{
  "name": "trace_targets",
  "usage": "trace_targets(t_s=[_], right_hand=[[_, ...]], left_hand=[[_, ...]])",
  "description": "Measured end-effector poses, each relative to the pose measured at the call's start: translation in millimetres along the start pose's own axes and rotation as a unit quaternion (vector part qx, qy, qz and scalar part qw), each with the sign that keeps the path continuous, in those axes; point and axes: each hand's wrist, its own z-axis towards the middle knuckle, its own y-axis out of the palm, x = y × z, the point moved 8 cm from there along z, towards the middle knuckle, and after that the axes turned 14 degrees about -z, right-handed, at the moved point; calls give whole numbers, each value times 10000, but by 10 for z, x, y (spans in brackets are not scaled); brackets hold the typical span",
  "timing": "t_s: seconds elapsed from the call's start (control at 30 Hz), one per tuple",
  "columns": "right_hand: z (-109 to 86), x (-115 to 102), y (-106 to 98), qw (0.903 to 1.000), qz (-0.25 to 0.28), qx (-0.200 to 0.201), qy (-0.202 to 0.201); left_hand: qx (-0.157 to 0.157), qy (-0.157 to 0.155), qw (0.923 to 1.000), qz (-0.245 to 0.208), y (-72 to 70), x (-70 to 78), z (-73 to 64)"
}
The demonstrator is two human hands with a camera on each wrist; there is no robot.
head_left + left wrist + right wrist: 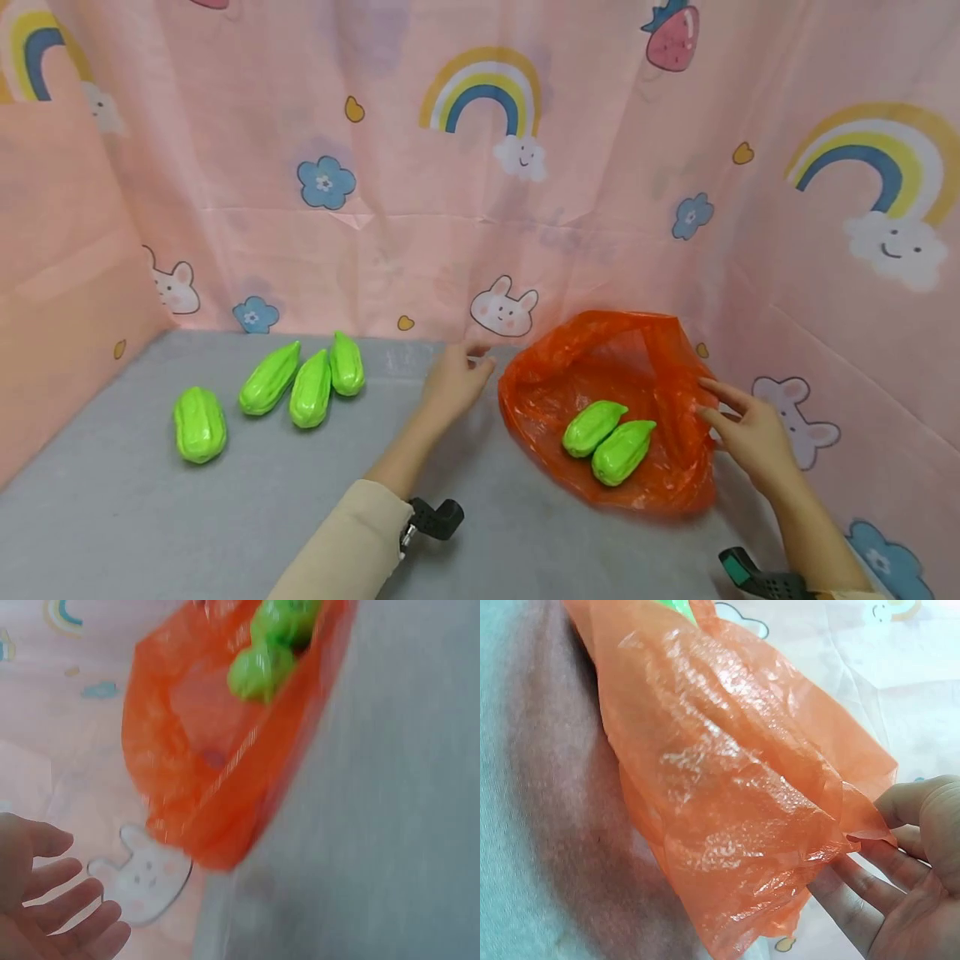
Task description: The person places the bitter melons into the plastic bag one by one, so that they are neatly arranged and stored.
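Nearest the camera, a beige sleeve (341, 542) is seen on the left arm. At its right edge, the orange bag (536, 417) is pinched between thumb and fingers by the right hand (753, 433). Nothing is held by the left hand (456, 379) (its fingers are loosely parted), just beside the bag's left rim. Inside the bag, two green vegetables (623, 452) are contained; four other green vegetables (310, 390) are spread across the grey table (262, 517), well to the left.
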Motion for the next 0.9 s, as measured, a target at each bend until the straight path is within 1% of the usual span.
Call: trace_targets(t_s=[0.1,0.2,0.27,0.37,0.5,0.57,0.67,0.77,0.87,0.9], right_hand=[[-25,15,11,10000,30,-77,52],[-35,13,4,9999,45,-84,65],[-29,4,-14,10000,33,-60,52],[-16,-25,-36,10000,30,-56,57],[-13,-83,-71,10000,9,-37,48],[-13,-115,-82,10000,-26,-18,-26],[-14,-149,-78,9998,-93,27,-144],[-19,-145,-47,9998,-33,-53,-192],[-15,-100,-25,9999,-12,-131,-79],[-11,-88,-22,9999,1,-157,-55]], left_hand=[[230,-88,9990,363,-183,-58,50],[451,-59,9974,552,-377,-89,99],[576,-26,9967,576,-512,-100,118],[728,55,9961,486,-703,-107,130],[941,171,9948,355,-912,-128,128],[1029,128,9939,379,-994,-157,117],[1075,47,9922,635,-1083,-192,95],[1080,165,9903,863,-1148,-149,75],[1054,321,9904,832,-1193,-91,76],[1057,329,9905,817,-1209,-85,81]])
